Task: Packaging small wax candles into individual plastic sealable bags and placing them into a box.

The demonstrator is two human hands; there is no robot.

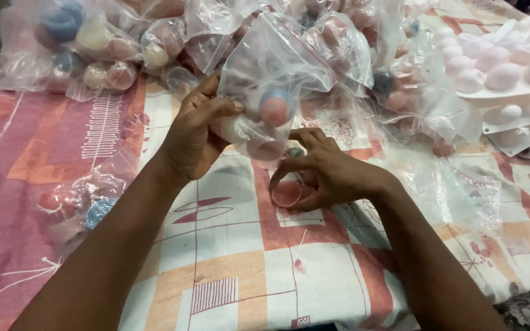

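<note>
My left hand (194, 132) grips a clear zip bag (274, 70) by its lower left side and holds it up above the cloth. Inside the bag lie a pink and blue ball (275, 109), a pale one and another pink one. My right hand (326, 175) sits just under the bag with its fingers curled around a pink round piece (287, 193). A small greenish piece shows between its fingertips, close to the bag's bottom.
Many clear bags of pastel balls (105, 43) pile up along the far side of the patterned pink and orange cloth (234, 263). A filled bag (87, 205) lies at the left. White moulds with round cavities (504, 73) stand at the far right, empty bags beside them.
</note>
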